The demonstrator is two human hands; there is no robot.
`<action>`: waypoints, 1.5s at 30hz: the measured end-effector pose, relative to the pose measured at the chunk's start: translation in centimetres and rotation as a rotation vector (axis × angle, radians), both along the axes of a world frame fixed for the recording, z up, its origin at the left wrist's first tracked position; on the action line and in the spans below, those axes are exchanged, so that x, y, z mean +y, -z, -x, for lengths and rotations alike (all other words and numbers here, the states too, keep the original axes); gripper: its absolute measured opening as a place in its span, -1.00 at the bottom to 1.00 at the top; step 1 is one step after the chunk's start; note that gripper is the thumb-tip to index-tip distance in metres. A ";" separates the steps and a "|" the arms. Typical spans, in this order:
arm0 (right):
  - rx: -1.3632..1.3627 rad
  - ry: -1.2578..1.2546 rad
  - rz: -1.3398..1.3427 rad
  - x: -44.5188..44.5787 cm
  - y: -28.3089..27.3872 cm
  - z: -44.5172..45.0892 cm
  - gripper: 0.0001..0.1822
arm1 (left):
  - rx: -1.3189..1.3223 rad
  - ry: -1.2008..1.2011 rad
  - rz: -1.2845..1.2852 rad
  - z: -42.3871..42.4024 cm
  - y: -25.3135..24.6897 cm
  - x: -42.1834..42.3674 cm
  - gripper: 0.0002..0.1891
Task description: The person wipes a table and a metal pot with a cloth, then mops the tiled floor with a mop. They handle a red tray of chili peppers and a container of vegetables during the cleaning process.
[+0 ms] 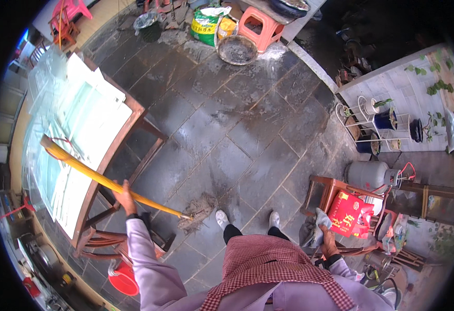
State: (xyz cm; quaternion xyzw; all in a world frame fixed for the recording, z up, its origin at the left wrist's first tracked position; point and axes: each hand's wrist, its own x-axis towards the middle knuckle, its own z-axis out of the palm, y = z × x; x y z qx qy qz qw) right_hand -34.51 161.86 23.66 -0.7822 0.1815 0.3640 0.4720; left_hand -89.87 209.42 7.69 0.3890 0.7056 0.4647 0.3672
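My left hand (pixel 124 196) is closed around the yellow handle (pixel 94 175) of a mop, whose upper end rises over the table to the left. The grey string mop head (pixel 198 213) rests on the dark stone floor, just left of my white shoes (pixel 222 219). Over on the right, my right hand (pixel 327 240) holds a crumpled grey cloth (pixel 315 228) beside a wooden chair (pixel 322 194). A red gift bag (pixel 350 214) with printed writing sits on that chair, close to the cloth.
A wooden table (pixel 139 109) bearing white boards and glass panes stands left. Below it is a red bucket (pixel 125 279). A grey gas cylinder (pixel 367 175) and a white plant stand (pixel 392 132) line the right side. Ahead are an orange stool (pixel 252 21) and a round pan (pixel 236 50).
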 end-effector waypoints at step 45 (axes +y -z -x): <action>-0.096 -1.396 -0.948 52.3 -3.6 -57.0 -0.39 | -1.129 0.019 0.952 -78.8 13.4 -0.9 -0.50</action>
